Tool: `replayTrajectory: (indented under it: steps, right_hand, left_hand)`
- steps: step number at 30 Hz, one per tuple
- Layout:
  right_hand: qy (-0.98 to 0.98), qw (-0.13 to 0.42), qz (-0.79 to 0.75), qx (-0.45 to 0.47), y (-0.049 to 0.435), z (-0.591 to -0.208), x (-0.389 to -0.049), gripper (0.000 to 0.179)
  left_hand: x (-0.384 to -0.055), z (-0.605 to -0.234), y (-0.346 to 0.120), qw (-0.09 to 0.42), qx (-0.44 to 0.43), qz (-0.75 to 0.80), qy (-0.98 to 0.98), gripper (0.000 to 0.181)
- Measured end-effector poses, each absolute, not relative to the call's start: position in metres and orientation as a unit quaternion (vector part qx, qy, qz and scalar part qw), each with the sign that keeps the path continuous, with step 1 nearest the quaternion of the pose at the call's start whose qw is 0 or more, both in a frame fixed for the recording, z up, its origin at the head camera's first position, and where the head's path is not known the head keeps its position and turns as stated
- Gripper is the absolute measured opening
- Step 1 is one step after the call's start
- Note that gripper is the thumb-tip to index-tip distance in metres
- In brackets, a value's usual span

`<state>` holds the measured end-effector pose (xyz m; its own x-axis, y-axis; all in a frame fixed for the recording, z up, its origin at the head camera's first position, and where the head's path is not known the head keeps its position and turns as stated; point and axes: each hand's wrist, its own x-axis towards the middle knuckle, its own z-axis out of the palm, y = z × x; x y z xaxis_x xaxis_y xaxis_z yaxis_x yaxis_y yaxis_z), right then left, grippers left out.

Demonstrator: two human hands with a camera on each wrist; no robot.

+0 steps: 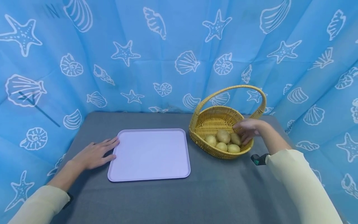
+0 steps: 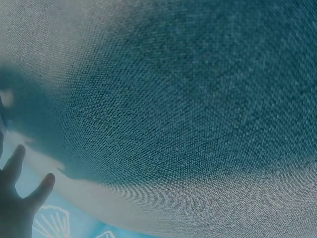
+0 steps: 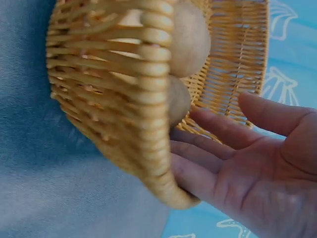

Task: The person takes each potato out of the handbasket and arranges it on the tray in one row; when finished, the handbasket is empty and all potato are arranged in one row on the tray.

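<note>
A yellow wicker basket (image 1: pixel 218 155) with a tall arched handle holds several round, tan-yellow potatoes (image 1: pixel 223 136). My right hand (image 1: pixel 249 129) reaches over the basket's right rim, its fingertips down inside beside the potatoes. The right wrist view shows loosely extended fingers (image 3: pixel 198 173), the thumb apart, and nothing in the grasp; one potato (image 3: pixel 179 100) lies right by the fingertips. To the left, a pale lilac rectangular tray (image 1: pixel 151 155) lies flat. My left hand (image 1: pixel 96 154) is spread palm down, with fingertips at the tray's left edge.
A grey cloth (image 1: pixel 212 199) covers the table under tray and basket. Behind and at both sides hangs a blue curtain (image 1: pixel 167 37) with white shells and starfish. The basket's handle (image 1: pixel 237 87) arches up close to my right hand.
</note>
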<state>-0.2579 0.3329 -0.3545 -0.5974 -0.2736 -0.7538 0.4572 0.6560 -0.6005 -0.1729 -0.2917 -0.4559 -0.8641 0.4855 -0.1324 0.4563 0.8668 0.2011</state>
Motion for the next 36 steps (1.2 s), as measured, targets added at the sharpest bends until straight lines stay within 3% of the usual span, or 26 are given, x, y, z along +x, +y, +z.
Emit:
replayTrajectory:
  steps: [17, 26, 36]
  right_hand:
    - [0.847, 0.409, -0.333, 0.067, 0.325, -0.365, -0.263, 0.047]
    - [0.845, 0.408, -0.343, 0.046, 0.326, -0.363, -0.264, 0.046]
    - [0.856, 0.351, -0.379, -0.029, 0.320, -0.342, -0.261, 0.049]
  left_hand:
    - [-0.172, -0.455, -0.292, 0.089, 0.243, 0.081, 0.962, 0.074]
    - [-0.172, -0.454, -0.290, 0.087, 0.244, 0.081, 0.963, 0.073]
    - [-0.172, -0.455, -0.291, 0.086, 0.243, 0.082, 0.963, 0.073]
